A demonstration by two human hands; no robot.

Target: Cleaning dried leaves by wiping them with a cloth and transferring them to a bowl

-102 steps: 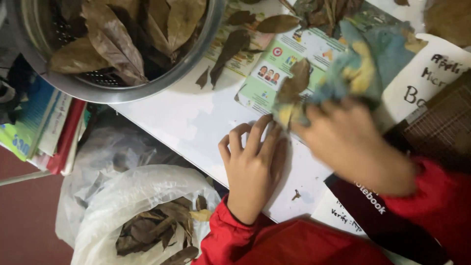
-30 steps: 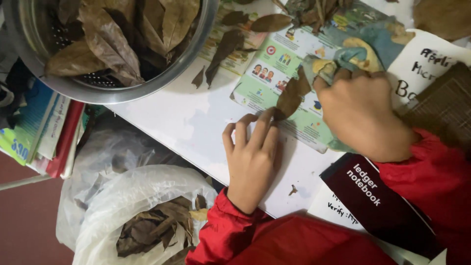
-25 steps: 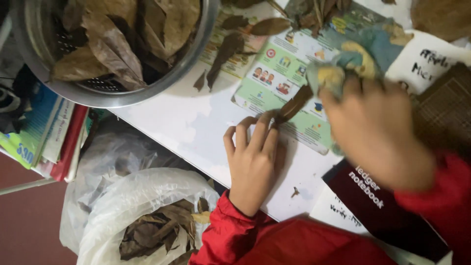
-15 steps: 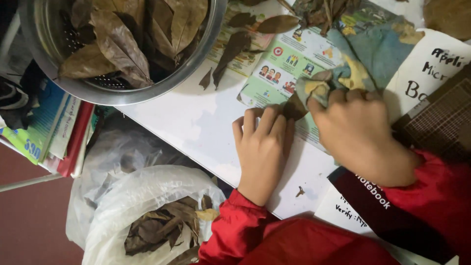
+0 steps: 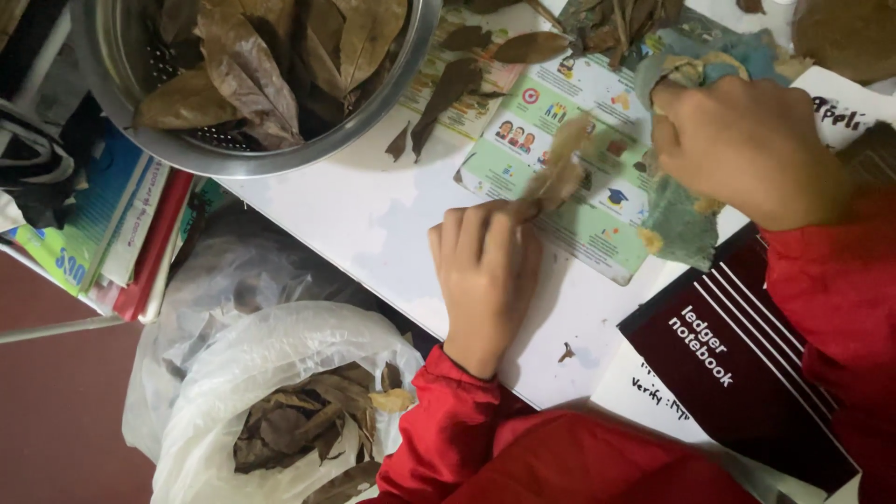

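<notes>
Closest to us there's a white plastic bag (image 5: 280, 401) below the table edge, open at the top with a clump of dry brown leaves (image 5: 308, 429) inside. Just past our red sleeves (image 5: 448, 439), a dark maroon notebook (image 5: 737, 364) sits on the white table (image 5: 373, 224), right by our right arm.

Our left hand (image 5: 485, 271) lies knuckles-up on the table, fingertips pinning the stem end of a dried leaf (image 5: 557, 173) that's blurry and angled up over a green illustrated leaflet (image 5: 560, 121). So that hand is pressing or pinching the leaf; can't tell which.

Our right hand (image 5: 747, 149) is curled tight around a blue and yellow cloth (image 5: 686, 210), which hangs down onto the leaflet just beside the leaf.

Further out, loose leaves (image 5: 448, 89) are scattered on the leaflet, and at the far left a metal colander (image 5: 233, 154) is piled with big dry leaves, its rim overhanging the table edge. Stacked books (image 5: 103, 224) sit below it.
</notes>
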